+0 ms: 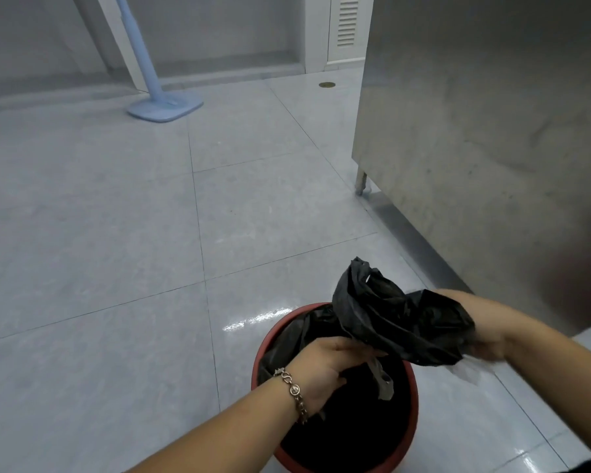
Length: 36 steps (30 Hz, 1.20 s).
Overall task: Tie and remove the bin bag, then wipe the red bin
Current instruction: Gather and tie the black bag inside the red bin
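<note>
A round red bin (414, 397) stands on the tiled floor at the bottom centre, lined with a black bin bag (389, 312). The bag's top is gathered into a crumpled bunch raised above the bin's far right rim. My left hand (325, 367), with a metal bracelet on its wrist, grips a twisted strip of the bag over the bin's opening. My right hand (488, 339) holds the bunched plastic from the right, its fingers partly hidden by the bag. The inside of the bin is dark.
A stainless-steel cabinet (475, 138) on short legs stands close on the right. A pale blue flat mop (164, 107) leans against the far wall. A round floor drain (327, 85) lies near the back. Wet glossy grey tiles (116, 233) stretch to the left.
</note>
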Motion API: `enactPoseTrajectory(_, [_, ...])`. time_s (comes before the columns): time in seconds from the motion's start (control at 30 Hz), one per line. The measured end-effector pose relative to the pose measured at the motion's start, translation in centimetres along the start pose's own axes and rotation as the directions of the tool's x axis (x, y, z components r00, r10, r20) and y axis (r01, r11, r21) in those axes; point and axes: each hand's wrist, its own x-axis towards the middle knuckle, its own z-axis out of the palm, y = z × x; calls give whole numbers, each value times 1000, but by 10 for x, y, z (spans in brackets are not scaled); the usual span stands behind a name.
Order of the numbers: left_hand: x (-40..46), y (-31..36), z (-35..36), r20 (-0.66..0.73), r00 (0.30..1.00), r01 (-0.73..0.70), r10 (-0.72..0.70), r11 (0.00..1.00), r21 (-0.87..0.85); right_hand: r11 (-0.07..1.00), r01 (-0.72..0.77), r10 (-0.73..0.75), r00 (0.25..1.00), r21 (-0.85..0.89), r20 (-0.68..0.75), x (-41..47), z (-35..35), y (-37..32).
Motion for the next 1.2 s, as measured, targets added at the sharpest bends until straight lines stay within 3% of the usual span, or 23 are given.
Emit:
enactPoseTrajectory(0.07, [2, 1, 0, -70, 997, -18, 25, 995, 102, 960, 53, -29, 995, 273, -92, 0, 17, 14])
enactPoseTrajectory(0.13, [4, 4, -2, -117, 990, -42, 75, 965, 260, 926, 67, 12, 978, 372, -208, 2, 32, 26])
enactPoseTrajectory(0.2, [5, 10, -5, -63, 993, -73, 95, 952, 297, 941, 6, 70, 975, 338, -211, 2, 44, 31])
enactPoseTrajectory(0.3, [6, 21, -5, 32, 999, -48, 43, 983, 180, 957, -138, 193, 960, 255, -202, 0, 52, 26])
enactPoseTrajectory(0.47, [12, 35, -11, 23, 1000, -2, 0, 998, 65, 940, -204, 252, 955, 272, -154, 0, 50, 17])
enactPoseTrajectory(0.7, [11, 26, -12, -9, 999, -25, 31, 911, 411, 939, -221, 259, 959, 262, -118, 5, 56, 13])
enactPoseTrajectory(0.87, [4, 33, -14, 13, 999, 27, -37, 879, 477, 939, -201, 240, 965, 279, -111, 14, 54, 14])
enactPoseTrajectory(0.93, [-3, 39, -11, -47, 999, 47, -24, 811, 583, 933, -193, 237, 965, 304, -113, 17, 53, 14])
enactPoseTrajectory(1.0, [-12, 46, -10, -160, 957, -21, 240, 611, 791, 932, -185, 233, 965, 312, -124, 20, 53, 14])
enactPoseTrajectory(1.07, [-23, 59, -8, 12, 888, -280, 459, 519, 808, 934, -170, 226, 962, 315, -150, 21, 51, 17])
enactPoseTrajectory(1.13, [-25, 76, -3, 325, 862, -503, 388, 584, 637, 946, -151, 204, 965, 286, -163, 21, 51, 19])
enactPoseTrajectory(1.2, [-8, 85, 0, 436, 849, -520, 298, 620, 588, 962, -158, 195, 969, 222, -153, 21, 53, 21])
